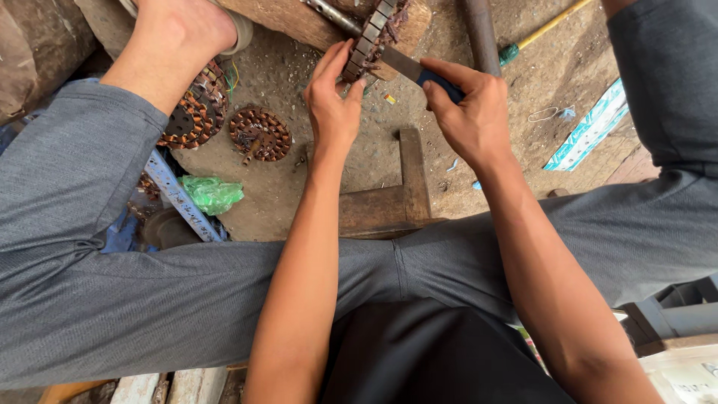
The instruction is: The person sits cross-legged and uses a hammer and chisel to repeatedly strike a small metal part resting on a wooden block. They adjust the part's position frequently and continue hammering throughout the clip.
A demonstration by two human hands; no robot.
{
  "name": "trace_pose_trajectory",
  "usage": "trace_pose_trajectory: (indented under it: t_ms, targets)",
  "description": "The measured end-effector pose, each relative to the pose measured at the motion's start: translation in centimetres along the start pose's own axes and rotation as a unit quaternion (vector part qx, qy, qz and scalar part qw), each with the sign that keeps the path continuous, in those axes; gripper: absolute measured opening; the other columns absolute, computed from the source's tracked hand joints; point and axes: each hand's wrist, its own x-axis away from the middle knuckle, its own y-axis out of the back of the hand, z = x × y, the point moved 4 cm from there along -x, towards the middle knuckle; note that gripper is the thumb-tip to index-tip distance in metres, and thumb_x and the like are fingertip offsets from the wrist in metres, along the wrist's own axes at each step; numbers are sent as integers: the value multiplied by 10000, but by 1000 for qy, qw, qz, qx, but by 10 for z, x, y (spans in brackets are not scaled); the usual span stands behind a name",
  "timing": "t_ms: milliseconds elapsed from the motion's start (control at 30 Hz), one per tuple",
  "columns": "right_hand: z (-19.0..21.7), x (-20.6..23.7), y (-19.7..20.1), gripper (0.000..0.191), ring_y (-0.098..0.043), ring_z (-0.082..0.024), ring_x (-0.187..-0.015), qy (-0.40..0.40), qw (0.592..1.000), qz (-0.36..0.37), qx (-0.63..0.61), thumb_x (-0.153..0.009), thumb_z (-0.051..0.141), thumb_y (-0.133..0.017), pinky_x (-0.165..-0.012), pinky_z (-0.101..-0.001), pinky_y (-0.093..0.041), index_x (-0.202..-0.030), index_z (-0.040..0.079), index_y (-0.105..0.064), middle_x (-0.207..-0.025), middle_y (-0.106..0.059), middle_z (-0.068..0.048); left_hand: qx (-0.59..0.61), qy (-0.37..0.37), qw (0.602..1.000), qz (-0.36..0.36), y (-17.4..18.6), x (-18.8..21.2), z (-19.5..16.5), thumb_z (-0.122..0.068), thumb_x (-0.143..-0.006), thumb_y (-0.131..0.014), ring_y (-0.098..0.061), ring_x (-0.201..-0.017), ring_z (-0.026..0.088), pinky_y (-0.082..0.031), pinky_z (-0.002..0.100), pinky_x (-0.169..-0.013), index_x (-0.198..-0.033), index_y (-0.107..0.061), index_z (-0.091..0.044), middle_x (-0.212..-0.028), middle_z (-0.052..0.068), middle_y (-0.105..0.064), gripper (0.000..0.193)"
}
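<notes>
1. Toothed motor core rests on wooden log, top centre; left hand steadies it, fingers pressed flat against its side.
2. Right hand is closed around blue-handled blade, tip at the core.
3. Blue-white flat package lies right; green plastic bag left.
4. Two copper-wound cores sit near the foot.
</notes>
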Motion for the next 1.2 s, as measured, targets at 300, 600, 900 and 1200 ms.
trace_pose_trajectory:
  t_ms: [300,600,900,1200]
  targets:
    - [17,-9,-8,297,-664,-113,-653,-54,998,20,2,-994,135,-638,-611,-301,-523,-1235,-4,-742,-736,-712,-69,-34,-29,999,5,4,-3,-7,115,-824,-756,-697,-1240,262,-605,335,-945,-1366,-654,-58,-1359,139,-688,578]
    - [15,-12,-18,291,-664,-87,-621,-94,996,-5,-9,-980,120,-636,-538,-273,-507,-1208,-23,-746,-742,-724,-66,-69,-51,996,-9,-3,-3,-1,110,-817,-756,-695,-1237,311,-595,400,-1037,-1345,-650,-27,-1326,162,-697,556]
    - [-13,18,18,313,-578,-74,-521,-176,978,-45,-98,-993,103,-624,-437,-242,-432,-1269,-18,-712,-724,-684,-46,-126,-63,989,-42,-33,-11,5,14,-841,-769,-683,-1099,305,-620,396,-880,-1332,-547,23,-1255,180,-629,538]
    - [-21,59,54,315,-560,-60,-521,-152,972,-86,-158,-993,93,-643,-457,-233,-423,-1276,-24,-716,-715,-668,-33,-98,-77,992,1,13,-39,-38,-61,-709,-848,-731,-852,206,-555,345,-778,-1001,-756,-42,-926,72,-760,306]
